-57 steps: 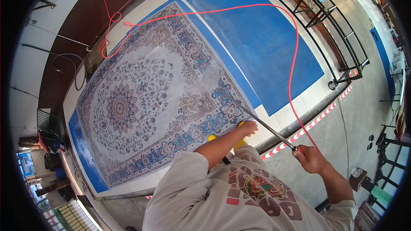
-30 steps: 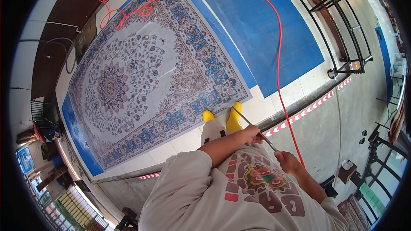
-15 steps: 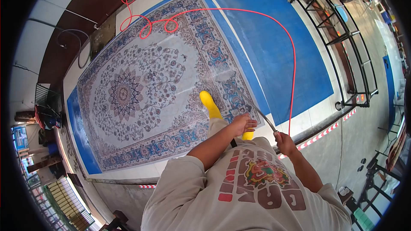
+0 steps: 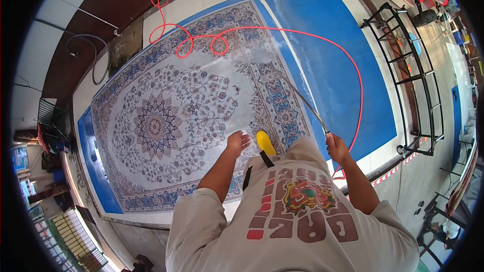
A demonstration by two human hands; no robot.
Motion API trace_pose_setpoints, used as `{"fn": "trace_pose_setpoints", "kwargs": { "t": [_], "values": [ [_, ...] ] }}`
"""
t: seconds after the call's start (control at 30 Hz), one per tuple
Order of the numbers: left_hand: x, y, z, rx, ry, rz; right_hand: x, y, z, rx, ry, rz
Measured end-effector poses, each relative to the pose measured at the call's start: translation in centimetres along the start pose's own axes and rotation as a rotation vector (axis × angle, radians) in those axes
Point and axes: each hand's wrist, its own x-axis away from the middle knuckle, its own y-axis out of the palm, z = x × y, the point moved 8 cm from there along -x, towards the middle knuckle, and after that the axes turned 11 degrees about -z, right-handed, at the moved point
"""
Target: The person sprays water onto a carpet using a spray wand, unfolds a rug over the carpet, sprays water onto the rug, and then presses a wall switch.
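Since I judge all this only from afar, by looks, I note my bare right hand [image 4: 337, 148] curled firmly around the near end of a slim, grey metal wand [image 4: 311, 107], which slants out over a large, flat, grey-and-blue patterned rug [image 4: 196, 106]; its far end blurs into the pattern, so I can't place the tip. My bare left hand [image 4: 238, 143] is half spread above the rug, holding nothing. I'd expect the wand to be stiff and fairly light but front-heavy, slippery if wet, and perhaps tugged by the long, flexible red hose [image 4: 361, 95] looping over the rug and the flat blue mat [image 4: 333, 90]. I'd take hold at the near end with 1 hand and midway along the shaft with the other, 2 grips steadying it best.
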Motion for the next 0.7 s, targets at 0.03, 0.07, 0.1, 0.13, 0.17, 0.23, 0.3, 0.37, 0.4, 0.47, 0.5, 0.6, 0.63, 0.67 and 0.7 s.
{"fn": "trace_pose_setpoints", "kwargs": {
  "t": [0.03,0.07,0.1,0.13,0.17,0.23,0.3,0.37,0.4,0.47,0.5,0.6,0.63,0.67,0.7],
  "values": [
    [-0.5,-1.3,1.6,-0.006,0.024,0.03,-1.2,0.2,-1.1,0.035,-0.027,0.004],
    [-0.9,-2.0,2.7,-0.015,0.017,0.035,-2.4,0.5,-2.0,0.067,-0.05,0.005],
    [-1.4,-3.2,3.9,-0.06,0.021,0.077,-3.9,0.8,-2.2,0.054,-0.04,0.003],
    [-1.7,-4.3,4.8,-0.106,0.023,0.122,-5.3,1.0,-2.4,0.101,-0.018,0.012],
    [-2.1,-5.1,5.4,-0.166,-0.007,0.141,-6.7,1.3,-2.6,0.148,0.003,0.018],
    [-2.9,-6.1,6.2,-0.247,-0.084,0.129,-8.8,1.6,-4.5,0.145,0.068,-0.017],
    [-4.0,-6.7,7.4,-0.346,-0.171,0.102,-11.7,1.8,-6.1,0.168,0.108,-0.038],
    [-5.5,-7.5,9.5,-0.419,-0.229,0.089,-15.2,1.4,-6.9,0.149,0.109,-0.043],
    [-5.8,-7.5,11.2,-0.462,-0.23,0.092,-17.0,1.3,-7.4,0.148,0.117,-0.05],
    [-6.6,-8.3,14.4,-0.466,-0.239,0.147,-20.7,0.7,-9.1,0.14,0.124,-0.053],
    [-7.3,-8.2,16.7,-0.483,-0.248,0.156,-22.7,0.1,-10.7,0.161,0.088,-0.05],
    [-8.3,-7.6,22.7,-0.398,-0.266,0.158,-27.0,-0.6,-14.3,0.196,0.104,-0.068],
    [-9.4,-6.6,25.6,-0.385,-0.233,0.156,-28.8,-1.3,-15.9,0.188,0.098,-0.05],
    [-10.1,-6.0,27.7,-0.365,-0.209,0.158,-30.1,-1.8,-17.2,0.184,0.1,-0.041],
    [-10.7,-4.8,30.4,-0.342,-0.16,0.121,-31.5,-2.1,-18.8,0.212,0.135,-0.05]
  ]
}}
